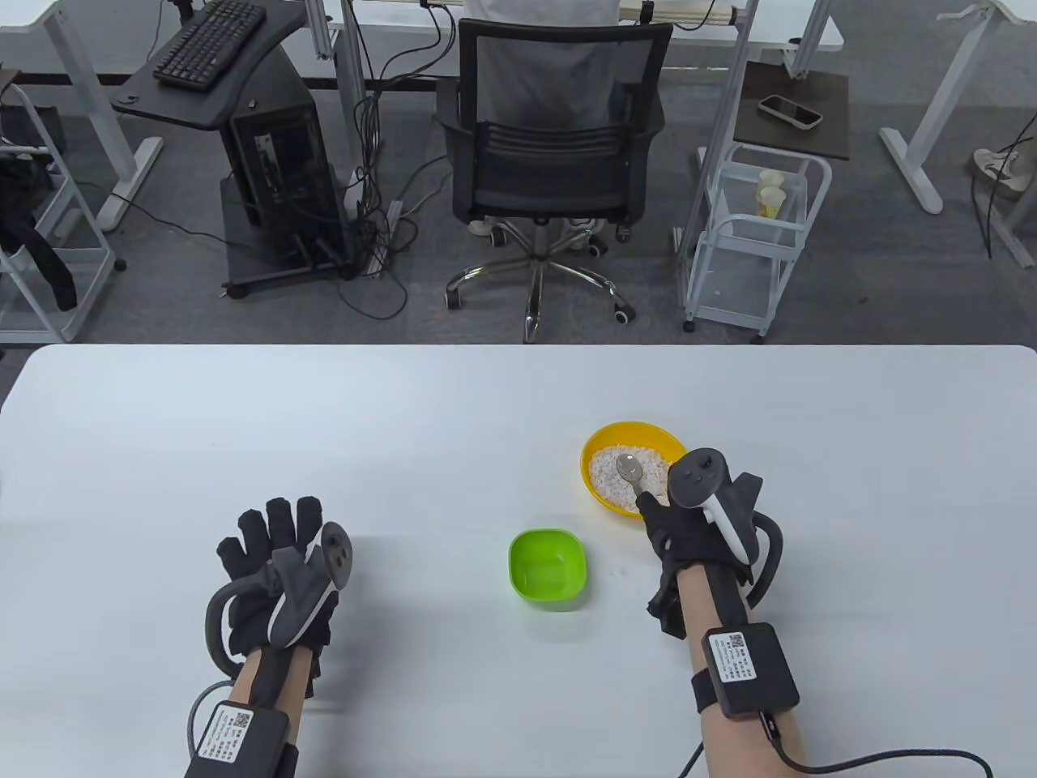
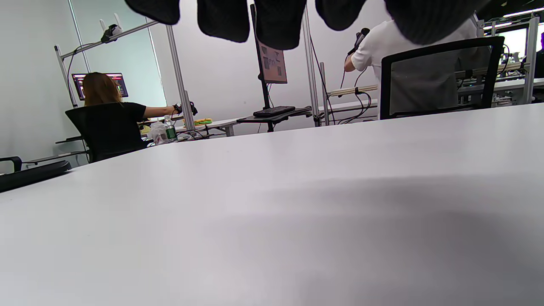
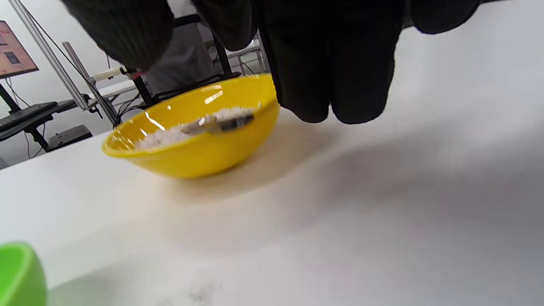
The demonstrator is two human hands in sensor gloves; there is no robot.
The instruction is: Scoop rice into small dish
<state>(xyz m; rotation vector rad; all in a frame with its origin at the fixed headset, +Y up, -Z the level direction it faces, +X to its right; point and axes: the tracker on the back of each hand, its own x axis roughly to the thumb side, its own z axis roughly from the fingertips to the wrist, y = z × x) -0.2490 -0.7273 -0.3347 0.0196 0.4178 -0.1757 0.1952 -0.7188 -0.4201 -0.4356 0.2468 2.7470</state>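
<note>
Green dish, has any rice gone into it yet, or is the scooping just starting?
Just starting. The green dish looks empty. The right hand holds the spoon, whose bowl lies in the rice in the yellow bowl. The left hand rests on the table. Lifting a spoonful and tipping it into the dish remain.

Layout on the counter [image 1: 454,421]: two dishes right of centre, a hand at each side.

The bowl of rice [image 1: 633,476] sits toward the far right of the centre; the small dish [image 1: 548,566] lies nearer the person and to its left, close but apart. A spoon [image 1: 630,468] rests in the rice, its handle running back to the right hand [image 1: 689,535], which sits just before the bowl's near edge. The left hand [image 1: 279,571] lies on the counter well to the left of the small dish. Behind the counter stands an office chair [image 1: 551,154].
</note>
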